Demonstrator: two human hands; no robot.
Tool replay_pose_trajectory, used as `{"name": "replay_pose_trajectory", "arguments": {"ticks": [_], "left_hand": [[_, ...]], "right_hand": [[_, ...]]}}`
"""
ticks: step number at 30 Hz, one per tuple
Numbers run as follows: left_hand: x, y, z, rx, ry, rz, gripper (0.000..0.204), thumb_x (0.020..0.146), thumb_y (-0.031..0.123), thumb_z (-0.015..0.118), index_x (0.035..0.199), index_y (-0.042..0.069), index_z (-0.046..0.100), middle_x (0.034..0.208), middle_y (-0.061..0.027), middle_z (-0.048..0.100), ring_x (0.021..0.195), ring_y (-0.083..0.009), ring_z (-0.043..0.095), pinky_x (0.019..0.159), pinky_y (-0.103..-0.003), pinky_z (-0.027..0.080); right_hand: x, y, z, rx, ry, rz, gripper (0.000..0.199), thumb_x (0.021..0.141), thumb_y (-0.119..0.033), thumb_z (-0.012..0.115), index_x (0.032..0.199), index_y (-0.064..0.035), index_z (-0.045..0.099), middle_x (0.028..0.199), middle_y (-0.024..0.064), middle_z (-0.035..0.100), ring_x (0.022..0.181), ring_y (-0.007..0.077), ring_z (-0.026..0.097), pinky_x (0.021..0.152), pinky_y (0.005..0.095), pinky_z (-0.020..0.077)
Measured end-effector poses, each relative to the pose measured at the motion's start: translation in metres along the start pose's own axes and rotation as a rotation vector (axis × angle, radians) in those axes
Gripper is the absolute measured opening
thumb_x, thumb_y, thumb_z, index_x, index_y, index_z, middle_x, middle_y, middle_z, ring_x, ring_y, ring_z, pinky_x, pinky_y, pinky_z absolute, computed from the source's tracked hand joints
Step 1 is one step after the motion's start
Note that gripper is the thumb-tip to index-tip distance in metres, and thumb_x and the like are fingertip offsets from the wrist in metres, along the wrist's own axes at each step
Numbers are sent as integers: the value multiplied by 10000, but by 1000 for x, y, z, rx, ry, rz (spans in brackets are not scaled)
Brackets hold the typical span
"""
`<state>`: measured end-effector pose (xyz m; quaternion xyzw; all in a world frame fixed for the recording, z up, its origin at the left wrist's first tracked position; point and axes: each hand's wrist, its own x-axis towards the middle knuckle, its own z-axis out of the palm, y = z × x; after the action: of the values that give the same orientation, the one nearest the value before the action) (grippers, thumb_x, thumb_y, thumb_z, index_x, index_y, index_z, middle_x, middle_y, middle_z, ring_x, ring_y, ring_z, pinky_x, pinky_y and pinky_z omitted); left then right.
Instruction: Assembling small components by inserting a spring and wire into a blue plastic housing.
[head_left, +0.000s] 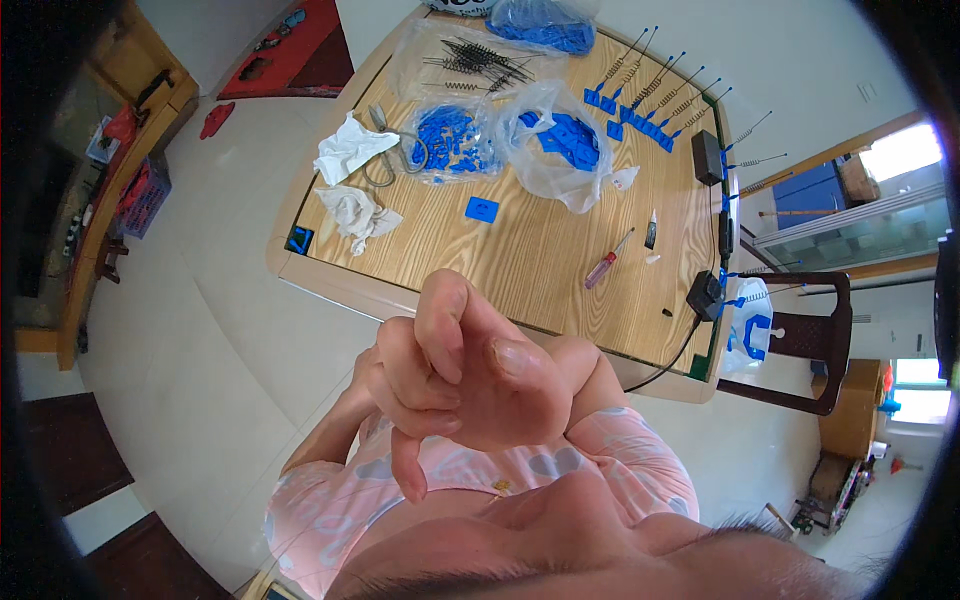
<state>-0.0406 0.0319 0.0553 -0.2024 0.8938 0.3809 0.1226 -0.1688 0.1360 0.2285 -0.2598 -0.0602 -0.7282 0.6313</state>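
Observation:
Close up in the head view, my right hand [480, 370] is raised with its palm facing me. Its fingers curl loosely and stand apart from the thumb; nothing shows between them. Behind it, my left hand [366, 376] is mostly covered, so its fingers cannot be made out. Beyond both hands, a small blue square plate [482, 209] lies flat on the wooden table [430, 250]. To its right rests a screwdriver [605, 265] with a red handle, beside a small black-and-white tube [651, 232].
Clear bags hold black springs [475, 62], small blue pieces [455, 140] and blue plates [570, 140]. Scissors [382, 150] lie by crumpled tissues [355, 150]. Springs on blue bases [645, 125] line the far right edge. A black adapter [705, 295] trails a cable near a dark chair [815, 345].

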Motion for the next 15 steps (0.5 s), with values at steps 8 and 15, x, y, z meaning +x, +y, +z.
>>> {"name": "replay_pose_trajectory", "arguments": {"ticks": [8,15], "left_hand": [[-1,63,-43,13,-107,-371,325,782,344,548,892,54,647,853,-214,659,852,-399,632,732,-478,486],[4,3,7,23,7,-274,345,749,317,577,837,-9,646,836,-251,649,855,-411,629,765,-479,485]], "right_hand": [[-3,-1,-1,53,-23,-3,225,952,-273,453,946,-87,328,787,61,350,620,147,364,611,462,584],[-4,-1,0,18,-41,-22,229,954,-278,451,949,-87,326,794,60,348,628,145,360,603,458,582]]}}
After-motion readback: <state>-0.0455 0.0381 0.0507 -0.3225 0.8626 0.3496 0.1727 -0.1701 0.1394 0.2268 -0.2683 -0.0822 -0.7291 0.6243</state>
